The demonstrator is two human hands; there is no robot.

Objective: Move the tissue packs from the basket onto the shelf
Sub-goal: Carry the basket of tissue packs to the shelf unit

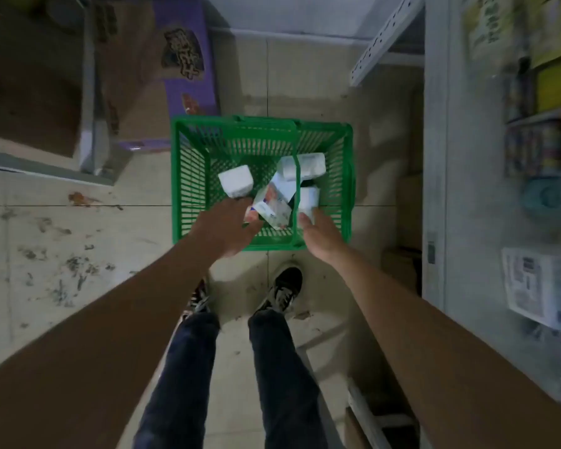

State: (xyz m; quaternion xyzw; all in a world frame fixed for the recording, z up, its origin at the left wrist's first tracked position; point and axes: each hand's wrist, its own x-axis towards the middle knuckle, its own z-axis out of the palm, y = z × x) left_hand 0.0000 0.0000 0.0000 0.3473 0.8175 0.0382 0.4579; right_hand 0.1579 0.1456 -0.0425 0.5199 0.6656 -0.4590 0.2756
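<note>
A green basket (263, 183) stands on the tiled floor (78, 228) in front of the person's 2 dark shoes (280, 291). Inside it lie about 5 tissue packs: a white pack (236, 185) at the left, a white pack (302, 166) at the far right, and a printed pack (272, 207) tilted in the middle. The left hand (222, 226) reaches over the near rim, its fingers touching the printed pack; blur hides whether they curl round it. The right hand (321, 234) has its grip closed on a white pack (309, 199) at the near right, fingers round its lower end. The shelf (441, 157) rises on the right, just beside the basket, carrying blurred goods.
</note>
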